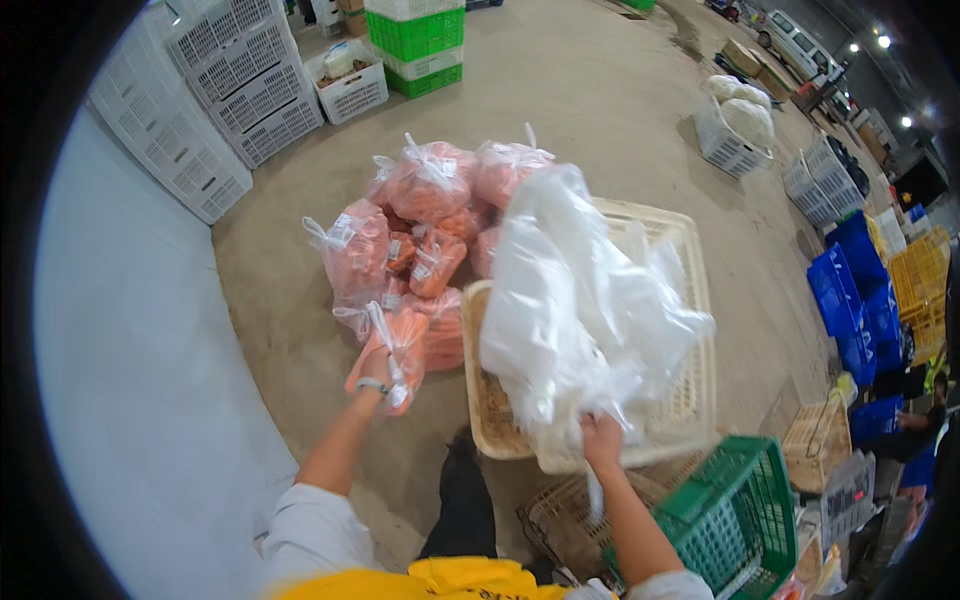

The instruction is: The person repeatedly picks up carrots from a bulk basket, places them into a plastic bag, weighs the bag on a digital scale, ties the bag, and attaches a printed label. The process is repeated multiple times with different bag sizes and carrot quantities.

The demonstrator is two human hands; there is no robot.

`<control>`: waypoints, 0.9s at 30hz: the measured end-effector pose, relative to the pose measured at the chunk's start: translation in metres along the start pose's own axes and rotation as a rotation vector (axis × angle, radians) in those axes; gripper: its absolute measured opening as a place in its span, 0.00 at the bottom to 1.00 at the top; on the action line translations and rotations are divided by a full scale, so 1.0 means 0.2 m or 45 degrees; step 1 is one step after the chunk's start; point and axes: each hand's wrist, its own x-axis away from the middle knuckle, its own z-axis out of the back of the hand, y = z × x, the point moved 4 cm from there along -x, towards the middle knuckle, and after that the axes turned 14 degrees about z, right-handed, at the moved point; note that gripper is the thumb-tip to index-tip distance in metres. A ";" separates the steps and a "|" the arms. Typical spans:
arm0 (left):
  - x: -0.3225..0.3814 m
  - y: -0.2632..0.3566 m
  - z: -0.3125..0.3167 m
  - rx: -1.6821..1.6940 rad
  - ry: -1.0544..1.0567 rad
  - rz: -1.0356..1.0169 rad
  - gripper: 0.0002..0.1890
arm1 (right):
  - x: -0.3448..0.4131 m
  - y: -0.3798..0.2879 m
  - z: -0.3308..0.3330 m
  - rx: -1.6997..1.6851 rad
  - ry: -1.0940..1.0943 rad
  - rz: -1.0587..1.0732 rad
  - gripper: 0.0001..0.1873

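My left hand is at a tied clear plastic bag of carrots, partly hidden by it; whether the fingers grip the bag cannot be told. Several more bags of what look like carrots stand clustered on the floor beyond it, knotted at the top, some bearing white labels. My right hand is closed on the gathered end of a bunch of translucent white plastic bags. The bunch spreads over a cream plastic crate, with the rim of another cream crate at its left.
A white wall runs along the left. Stacked white crates and green-and-white crates stand ahead. A green basket is close by on the right. Farther right are blue crates and a person's arm.
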 end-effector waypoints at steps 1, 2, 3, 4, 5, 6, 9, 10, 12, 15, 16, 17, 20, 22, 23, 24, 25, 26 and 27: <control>-0.23 -0.08 -0.08 -0.158 0.043 -0.006 0.21 | -0.03 0.01 0.01 -0.258 0.167 0.010 0.09; -0.45 -0.16 -0.15 -0.097 0.076 0.041 0.16 | -0.04 0.06 0.03 -0.391 0.112 -0.125 0.11; -0.69 -0.23 -0.23 -0.072 0.043 0.170 0.13 | -0.02 0.11 0.03 -0.692 0.082 -0.541 0.14; -0.90 -0.29 -0.30 -0.040 0.039 0.249 0.13 | -0.04 0.12 0.09 -0.529 0.084 -0.508 0.15; -1.08 -0.34 -0.36 0.123 -0.031 0.324 0.14 | -0.04 0.11 0.14 -0.408 0.099 -0.511 0.16; -1.23 -0.35 -0.41 0.296 -0.067 0.348 0.14 | -0.04 0.11 0.16 -0.475 0.142 -0.636 0.16; -1.45 -0.20 -0.50 0.810 -0.224 0.335 0.14 | -0.06 0.00 0.21 -0.713 0.247 -0.688 0.15; -1.40 -0.12 -0.50 0.935 -0.268 0.435 0.14 | -0.07 -0.06 0.22 -0.808 0.258 -0.653 0.15; -1.14 0.17 -0.46 0.747 -0.197 0.157 0.13 | -0.08 -0.17 0.24 -0.779 0.150 -0.593 0.14; -0.31 0.66 -0.33 0.572 -0.149 -0.572 0.12 | -0.08 -0.30 0.33 -0.743 0.259 -0.537 0.13; 0.02 0.80 -0.35 0.660 -0.465 -0.637 0.12 | -0.07 -0.31 0.38 -0.699 0.316 -0.574 0.13; 0.32 0.91 -0.36 0.568 -0.924 -0.733 0.17 | -0.06 -0.33 0.42 -0.675 0.386 -0.588 0.14; 0.91 1.26 -0.55 0.498 -1.158 -1.073 0.35 | -0.07 -0.40 0.55 -0.566 0.535 -0.470 0.16; 1.04 1.30 -0.79 0.000 -1.132 -1.102 0.30 | -0.02 -0.46 0.62 -0.642 0.643 -0.581 0.14; 1.06 1.28 -0.94 -0.332 -1.150 -1.062 0.28 | -0.01 -0.51 0.65 -0.785 0.642 -0.533 0.14; 1.04 1.25 -1.08 -0.585 -1.057 -0.950 0.24 | 0.03 -0.56 0.69 -0.947 0.679 -0.506 0.13; 1.03 1.22 -1.20 -0.756 -0.939 -0.882 0.21 | 0.08 -0.62 0.72 -1.109 0.715 -0.480 0.13; 0.98 1.17 -1.27 -0.742 -1.012 -0.910 0.19 | 0.14 -0.68 0.80 -0.991 0.833 -0.331 0.12; 0.94 1.11 -1.31 -0.852 -1.033 -0.835 0.20 | 0.21 -0.70 0.90 -0.908 0.852 -0.317 0.12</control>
